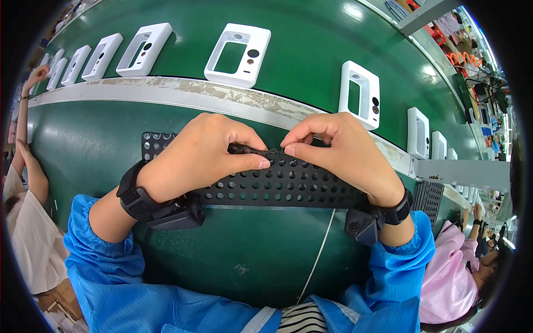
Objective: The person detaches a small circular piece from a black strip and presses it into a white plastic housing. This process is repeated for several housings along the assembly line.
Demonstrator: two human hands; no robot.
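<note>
Black piece point(240, 149) pinched by your left hand point(194, 158), not set down; your right hand point(341, 150) close beside, can't tell if gripping; holed tray point(248, 191) beneath; white frames point(251, 67) untouched.

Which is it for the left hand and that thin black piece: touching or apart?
Touching. The head view shows the left hand pinching the thin black piece between thumb and index finger, above the perforated black panel.

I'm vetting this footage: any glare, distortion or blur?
Head view throughout: the lens bows the white rail; glare whitens patches of the green surface near the top; the left hand and right hand look sharp, but the small black part between them blends into the black perforated mat.
</note>
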